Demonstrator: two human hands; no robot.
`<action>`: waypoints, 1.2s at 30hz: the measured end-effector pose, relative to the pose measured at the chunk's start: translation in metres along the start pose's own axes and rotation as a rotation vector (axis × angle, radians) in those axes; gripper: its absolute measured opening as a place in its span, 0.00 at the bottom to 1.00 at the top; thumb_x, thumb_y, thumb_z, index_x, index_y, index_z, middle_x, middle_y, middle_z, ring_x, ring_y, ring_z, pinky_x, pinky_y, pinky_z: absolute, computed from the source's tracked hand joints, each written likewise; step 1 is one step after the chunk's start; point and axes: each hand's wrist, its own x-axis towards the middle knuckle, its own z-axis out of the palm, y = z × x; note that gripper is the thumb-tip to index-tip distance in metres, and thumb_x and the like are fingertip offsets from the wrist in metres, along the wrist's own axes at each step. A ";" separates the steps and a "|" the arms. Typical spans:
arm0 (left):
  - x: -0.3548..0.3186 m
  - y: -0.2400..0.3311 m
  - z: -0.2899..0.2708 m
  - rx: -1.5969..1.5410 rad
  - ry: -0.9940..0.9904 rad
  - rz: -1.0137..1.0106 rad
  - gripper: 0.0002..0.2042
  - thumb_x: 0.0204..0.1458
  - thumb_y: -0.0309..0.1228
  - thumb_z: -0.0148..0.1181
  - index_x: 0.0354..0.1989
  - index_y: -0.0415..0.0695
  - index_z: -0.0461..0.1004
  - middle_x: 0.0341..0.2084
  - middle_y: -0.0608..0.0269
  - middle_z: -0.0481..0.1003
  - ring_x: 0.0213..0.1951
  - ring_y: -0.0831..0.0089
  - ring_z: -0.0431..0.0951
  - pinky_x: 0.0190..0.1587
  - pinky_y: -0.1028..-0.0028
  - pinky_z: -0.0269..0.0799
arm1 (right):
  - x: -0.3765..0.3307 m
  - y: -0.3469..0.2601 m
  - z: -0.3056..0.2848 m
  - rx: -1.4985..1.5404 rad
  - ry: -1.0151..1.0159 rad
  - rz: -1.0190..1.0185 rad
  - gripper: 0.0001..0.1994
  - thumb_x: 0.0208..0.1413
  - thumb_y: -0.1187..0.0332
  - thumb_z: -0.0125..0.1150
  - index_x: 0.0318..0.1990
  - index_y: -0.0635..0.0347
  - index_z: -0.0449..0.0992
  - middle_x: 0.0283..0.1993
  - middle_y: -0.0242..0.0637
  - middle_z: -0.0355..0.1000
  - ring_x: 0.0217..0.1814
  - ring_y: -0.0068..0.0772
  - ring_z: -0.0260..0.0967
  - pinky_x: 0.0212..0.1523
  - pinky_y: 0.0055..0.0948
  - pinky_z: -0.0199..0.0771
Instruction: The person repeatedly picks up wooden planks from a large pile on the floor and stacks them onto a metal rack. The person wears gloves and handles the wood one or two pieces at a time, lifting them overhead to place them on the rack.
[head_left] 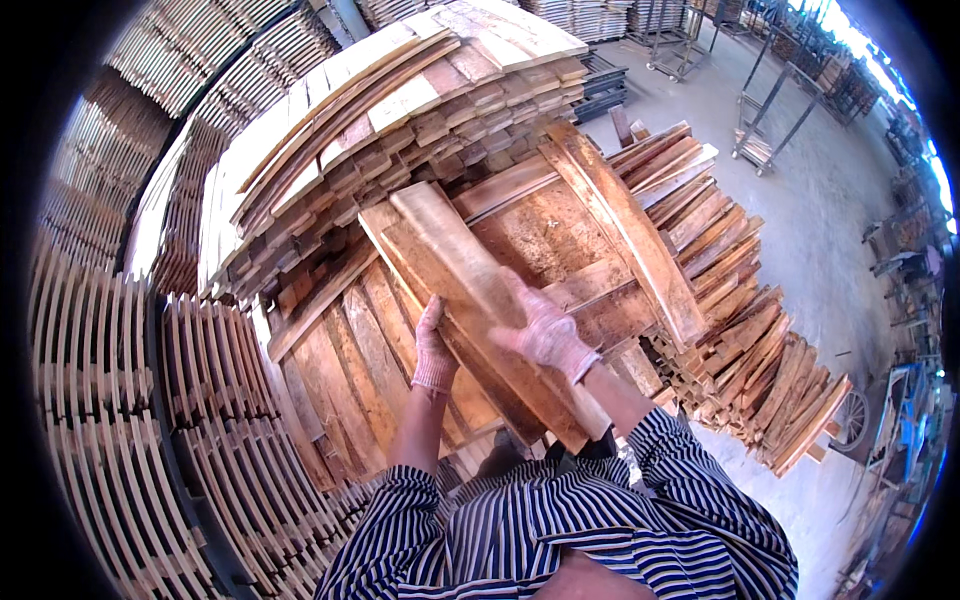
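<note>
Two long wooden boards lie one against the other at a slant before me, over the worktop. The lower board is brown and rough; the upper plank is paler and smeared by motion. My left hand, in a pale knit glove, is closed on the left edge of the brown board, thumb upward. Gloved likewise, my right hand grips the paler plank from its right side, thumb across its face. Its fingertips are blurred. Beneath the boards is a worktop of wooden planks.
A tall stack of boards stands behind the worktop. One thick board lies across its right side, beside a heap of narrow strips. Racks of slatted wood line the left. Metal trolleys stand on the concrete floor.
</note>
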 end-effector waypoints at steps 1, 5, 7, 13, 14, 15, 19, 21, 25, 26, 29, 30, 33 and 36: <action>0.002 0.000 -0.006 0.011 0.043 -0.030 0.22 0.61 0.45 0.64 0.56 0.41 0.75 0.51 0.53 0.80 0.50 0.55 0.82 0.56 0.53 0.79 | 0.007 0.015 -0.007 -0.054 0.025 0.045 0.50 0.56 0.48 0.63 0.80 0.52 0.41 0.75 0.65 0.55 0.39 0.33 0.64 0.36 0.26 0.67; -0.003 0.005 -0.019 -0.024 -0.009 -0.076 0.24 0.60 0.45 0.64 0.58 0.40 0.73 0.50 0.50 0.80 0.51 0.53 0.82 0.58 0.52 0.78 | 0.065 0.062 -0.014 -0.267 0.006 0.220 0.45 0.61 0.45 0.56 0.81 0.41 0.41 0.77 0.64 0.52 0.40 0.35 0.68 0.36 0.31 0.70; 0.002 0.000 -0.011 0.000 -0.092 -0.094 0.25 0.59 0.46 0.66 0.58 0.40 0.74 0.49 0.51 0.81 0.51 0.55 0.82 0.58 0.54 0.79 | 0.099 0.084 0.000 -0.319 0.002 0.271 0.41 0.65 0.44 0.52 0.81 0.40 0.42 0.78 0.61 0.50 0.59 0.49 0.75 0.55 0.44 0.77; 0.009 -0.007 -0.009 0.124 0.146 -0.007 0.25 0.58 0.44 0.67 0.58 0.41 0.74 0.47 0.53 0.81 0.47 0.57 0.82 0.55 0.58 0.80 | 0.107 0.106 -0.007 -0.245 0.101 0.143 0.40 0.65 0.46 0.53 0.80 0.48 0.46 0.79 0.56 0.51 0.77 0.60 0.56 0.77 0.55 0.52; 0.003 -0.001 -0.028 0.122 0.217 0.027 0.25 0.58 0.44 0.67 0.58 0.40 0.74 0.48 0.53 0.81 0.47 0.57 0.82 0.56 0.57 0.80 | 0.097 0.093 -0.019 -0.522 0.271 0.035 0.42 0.63 0.43 0.56 0.78 0.48 0.50 0.79 0.55 0.49 0.80 0.58 0.50 0.78 0.59 0.45; -0.004 -0.002 -0.040 0.062 0.142 0.007 0.26 0.58 0.44 0.66 0.59 0.40 0.73 0.50 0.52 0.80 0.49 0.55 0.82 0.56 0.56 0.80 | 0.077 0.076 -0.043 -0.674 0.410 0.143 0.42 0.60 0.41 0.58 0.78 0.45 0.52 0.79 0.55 0.51 0.81 0.59 0.48 0.78 0.61 0.46; 0.014 -0.010 -0.029 0.036 0.108 -0.036 0.27 0.58 0.44 0.66 0.61 0.40 0.71 0.52 0.52 0.79 0.50 0.55 0.81 0.56 0.55 0.79 | 0.039 0.154 -0.160 -0.660 0.462 0.467 0.39 0.54 0.40 0.65 0.72 0.40 0.66 0.59 0.52 0.70 0.61 0.52 0.70 0.57 0.51 0.73; 0.017 -0.010 -0.030 0.042 0.090 -0.017 0.28 0.58 0.44 0.67 0.62 0.40 0.70 0.52 0.52 0.79 0.50 0.55 0.81 0.56 0.55 0.79 | 0.035 0.159 -0.163 -0.699 0.483 0.436 0.38 0.52 0.41 0.68 0.70 0.40 0.68 0.54 0.48 0.72 0.57 0.49 0.72 0.52 0.48 0.76; 0.012 -0.013 -0.020 0.098 0.132 0.027 0.28 0.58 0.47 0.66 0.61 0.42 0.72 0.50 0.53 0.80 0.50 0.54 0.81 0.56 0.53 0.79 | 0.031 0.155 -0.154 -0.781 0.558 0.341 0.36 0.49 0.45 0.72 0.67 0.39 0.73 0.52 0.45 0.73 0.54 0.47 0.72 0.50 0.45 0.76; 0.011 -0.013 -0.016 0.083 0.116 0.017 0.28 0.58 0.47 0.67 0.60 0.42 0.72 0.50 0.53 0.80 0.50 0.54 0.81 0.56 0.54 0.79 | 0.030 0.152 -0.148 -0.782 0.551 0.312 0.35 0.49 0.45 0.73 0.66 0.39 0.74 0.51 0.45 0.73 0.53 0.47 0.72 0.49 0.45 0.76; 0.000 -0.007 -0.028 0.057 0.111 0.015 0.28 0.57 0.47 0.67 0.60 0.42 0.72 0.50 0.54 0.80 0.50 0.55 0.81 0.56 0.54 0.79 | 0.029 0.100 -0.103 -0.575 0.509 0.278 0.33 0.48 0.45 0.73 0.64 0.37 0.76 0.52 0.43 0.71 0.55 0.46 0.71 0.52 0.45 0.76; -0.002 -0.007 -0.033 0.059 0.109 0.021 0.28 0.57 0.47 0.67 0.60 0.42 0.73 0.50 0.54 0.80 0.50 0.55 0.81 0.56 0.54 0.79 | 0.030 0.087 -0.083 -0.497 0.491 0.263 0.33 0.48 0.45 0.73 0.64 0.36 0.76 0.54 0.42 0.71 0.56 0.47 0.70 0.53 0.46 0.76; 0.001 -0.010 0.000 0.012 -0.018 -0.029 0.28 0.57 0.48 0.66 0.60 0.41 0.73 0.50 0.53 0.80 0.49 0.55 0.81 0.56 0.55 0.79 | 0.060 0.080 -0.023 -0.424 0.428 0.222 0.26 0.52 0.49 0.71 0.60 0.35 0.79 0.52 0.41 0.70 0.54 0.46 0.70 0.51 0.46 0.77; 0.008 -0.005 -0.015 0.018 0.016 -0.023 0.31 0.58 0.51 0.62 0.60 0.36 0.70 0.51 0.45 0.79 0.52 0.49 0.80 0.60 0.50 0.75 | 0.105 0.074 0.019 -0.269 0.356 0.318 0.23 0.60 0.51 0.63 0.60 0.46 0.77 0.50 0.50 0.72 0.55 0.49 0.73 0.54 0.45 0.78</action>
